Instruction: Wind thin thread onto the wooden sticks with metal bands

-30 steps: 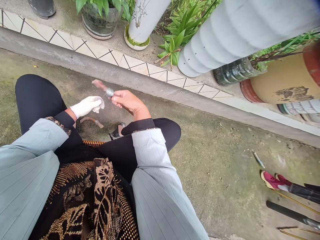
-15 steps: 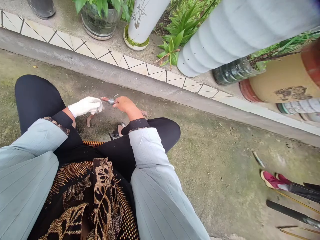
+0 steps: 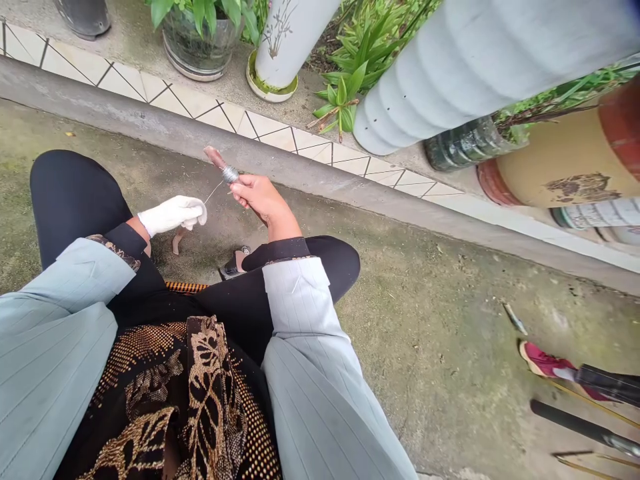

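Observation:
My right hand point(image 3: 259, 199), bare, is wrapped round a brownish stick point(image 3: 214, 157) whose far end tilts up and left past the fingers. Thin silvery wire point(image 3: 230, 175) is wound in a coil round the stick just beyond my fingers. From the coil a single strand point(image 3: 213, 193) runs taut down to my left hand point(image 3: 174, 213), which wears a white glove and pinches it with closed fingers. Below the gloved hand a curved brownish piece point(image 3: 176, 243) shows, partly covered by the glove; its kind is unclear.
Beyond my knees runs a concrete ledge with a tiled strip point(image 3: 220, 117), bearing several plant pots and a ribbed grey column point(image 3: 425, 80). At lower right, another person's red shoe point(image 3: 543, 360) stands near a dark long-handled tool point(image 3: 570, 423) on the concrete ground.
My right hand has moved away from my body, swinging the stick to a steeper tilt. The strand between my hands now shows stretched. My left hand has barely shifted; the other person's foot has moved.

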Action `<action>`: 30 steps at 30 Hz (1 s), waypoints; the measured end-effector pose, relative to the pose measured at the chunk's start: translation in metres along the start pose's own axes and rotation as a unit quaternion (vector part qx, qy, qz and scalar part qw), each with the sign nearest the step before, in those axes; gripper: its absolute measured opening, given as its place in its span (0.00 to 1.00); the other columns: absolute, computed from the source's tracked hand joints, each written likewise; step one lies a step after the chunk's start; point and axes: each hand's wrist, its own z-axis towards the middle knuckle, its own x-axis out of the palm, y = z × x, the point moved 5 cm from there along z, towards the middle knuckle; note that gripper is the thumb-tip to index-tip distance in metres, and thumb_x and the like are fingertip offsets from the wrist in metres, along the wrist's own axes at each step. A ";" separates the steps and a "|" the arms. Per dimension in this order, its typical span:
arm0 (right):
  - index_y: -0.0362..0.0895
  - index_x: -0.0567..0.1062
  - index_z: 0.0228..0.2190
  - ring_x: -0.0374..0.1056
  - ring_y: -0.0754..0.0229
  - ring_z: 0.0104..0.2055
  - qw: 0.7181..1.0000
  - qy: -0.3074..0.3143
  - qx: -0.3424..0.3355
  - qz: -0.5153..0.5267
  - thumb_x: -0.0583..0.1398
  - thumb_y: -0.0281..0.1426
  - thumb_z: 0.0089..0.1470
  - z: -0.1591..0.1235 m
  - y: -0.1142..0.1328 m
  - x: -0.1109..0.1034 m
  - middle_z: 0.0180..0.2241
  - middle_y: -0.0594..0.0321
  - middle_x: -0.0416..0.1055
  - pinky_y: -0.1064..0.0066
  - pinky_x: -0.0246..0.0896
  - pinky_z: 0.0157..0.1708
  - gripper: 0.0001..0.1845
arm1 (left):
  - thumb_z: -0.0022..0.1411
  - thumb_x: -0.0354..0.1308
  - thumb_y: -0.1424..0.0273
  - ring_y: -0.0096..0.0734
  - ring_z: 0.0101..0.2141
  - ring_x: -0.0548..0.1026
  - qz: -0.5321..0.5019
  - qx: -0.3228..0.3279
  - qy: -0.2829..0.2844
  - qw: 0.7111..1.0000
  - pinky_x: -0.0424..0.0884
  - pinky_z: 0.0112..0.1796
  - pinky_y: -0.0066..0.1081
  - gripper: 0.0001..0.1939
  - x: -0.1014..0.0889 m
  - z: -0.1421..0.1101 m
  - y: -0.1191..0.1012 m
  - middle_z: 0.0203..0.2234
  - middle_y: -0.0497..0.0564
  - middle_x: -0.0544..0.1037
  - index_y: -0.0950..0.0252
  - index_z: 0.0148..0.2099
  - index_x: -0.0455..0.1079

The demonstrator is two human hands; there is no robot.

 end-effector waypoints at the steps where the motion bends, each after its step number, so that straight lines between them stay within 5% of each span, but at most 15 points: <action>1: 0.41 0.70 0.30 0.55 0.70 0.22 0.998 -0.018 0.021 -0.048 0.60 0.35 0.56 0.002 -0.004 -0.002 0.23 0.68 0.64 0.77 0.50 0.22 0.09 | 0.60 0.62 0.55 0.18 0.17 0.61 -0.001 -0.009 0.014 1.000 0.63 0.22 0.22 0.20 0.001 -0.001 0.002 0.18 0.48 0.69 0.70 0.31 0.73; 5: 0.42 0.73 0.29 0.60 0.65 0.27 0.953 -0.015 0.078 -0.294 0.60 0.33 0.54 0.006 -0.011 0.002 0.26 0.62 0.69 0.72 0.51 0.28 0.07 | 0.60 0.62 0.57 0.18 0.18 0.60 0.003 -0.023 0.049 0.999 0.64 0.22 0.22 0.19 0.004 -0.004 0.004 0.19 0.49 0.70 0.70 0.32 0.74; 8: 0.42 0.76 0.29 0.62 0.62 0.29 0.910 0.089 0.106 -0.391 0.61 0.32 0.53 0.002 -0.015 0.018 0.28 0.59 0.72 0.70 0.51 0.30 0.06 | 0.59 0.62 0.57 0.19 0.19 0.62 0.018 -0.016 0.031 0.999 0.63 0.21 0.22 0.18 0.001 -0.005 0.005 0.23 0.52 0.73 0.70 0.32 0.73; 13: 0.42 0.76 0.27 0.58 0.68 0.22 0.881 0.333 0.120 -0.314 0.62 0.29 0.52 -0.017 -0.019 0.046 0.20 0.68 0.65 0.72 0.51 0.27 0.04 | 0.59 0.61 0.59 0.18 0.19 0.64 0.054 -0.005 -0.006 0.998 0.65 0.23 0.21 0.17 -0.005 -0.003 0.004 0.24 0.51 0.74 0.70 0.31 0.72; 16: 0.41 0.74 0.26 0.57 0.70 0.21 0.888 0.414 0.064 -0.191 0.62 0.29 0.51 -0.028 -0.007 0.050 0.19 0.71 0.63 0.75 0.52 0.25 0.04 | 0.57 0.63 0.57 0.18 0.19 0.62 0.039 0.011 -0.036 0.999 0.64 0.22 0.21 0.18 -0.009 -0.001 0.000 0.23 0.50 0.73 0.70 0.30 0.71; 18: 0.41 0.72 0.27 0.57 0.71 0.22 0.927 0.363 0.005 -0.091 0.63 0.32 0.51 -0.026 0.007 0.042 0.21 0.71 0.64 0.77 0.52 0.25 0.07 | 0.55 0.64 0.55 0.18 0.18 0.62 0.025 0.042 -0.061 0.997 0.64 0.22 0.22 0.20 -0.011 0.000 -0.003 0.21 0.49 0.72 0.70 0.30 0.71; 20: 0.41 0.70 0.27 0.57 0.71 0.22 0.969 0.242 -0.046 0.000 0.64 0.37 0.51 -0.020 0.018 0.027 0.22 0.70 0.64 0.77 0.52 0.24 0.12 | 0.57 0.63 0.54 0.19 0.18 0.62 0.018 0.062 -0.069 0.996 0.64 0.22 0.22 0.21 -0.012 0.000 -0.005 0.18 0.48 0.69 0.70 0.31 0.71; 24: 0.43 0.69 0.29 0.54 0.71 0.22 0.995 0.046 -0.055 0.065 0.63 0.43 0.52 -0.007 0.014 0.002 0.23 0.70 0.62 0.78 0.50 0.23 0.17 | 0.60 0.61 0.56 0.19 0.18 0.62 0.030 0.023 -0.032 0.999 0.62 0.22 0.21 0.20 -0.005 0.001 -0.001 0.17 0.47 0.68 0.70 0.31 0.72; 27: 0.43 0.71 0.31 0.55 0.70 0.22 0.999 -0.021 0.000 -0.027 0.61 0.39 0.55 0.001 0.000 -0.004 0.23 0.69 0.62 0.76 0.50 0.24 0.12 | 0.61 0.61 0.58 0.17 0.19 0.62 0.032 -0.008 0.013 0.999 0.62 0.22 0.21 0.18 0.005 -0.002 -0.001 0.23 0.51 0.72 0.70 0.31 0.72; 30: 0.42 0.73 0.29 0.56 0.68 0.24 0.973 -0.029 0.048 -0.222 0.60 0.33 0.54 0.004 -0.008 -0.002 0.23 0.67 0.64 0.73 0.49 0.27 0.07 | 0.61 0.60 0.60 0.17 0.19 0.62 0.033 -0.019 0.026 0.999 0.63 0.22 0.21 0.16 0.006 -0.004 -0.002 0.26 0.53 0.74 0.70 0.31 0.72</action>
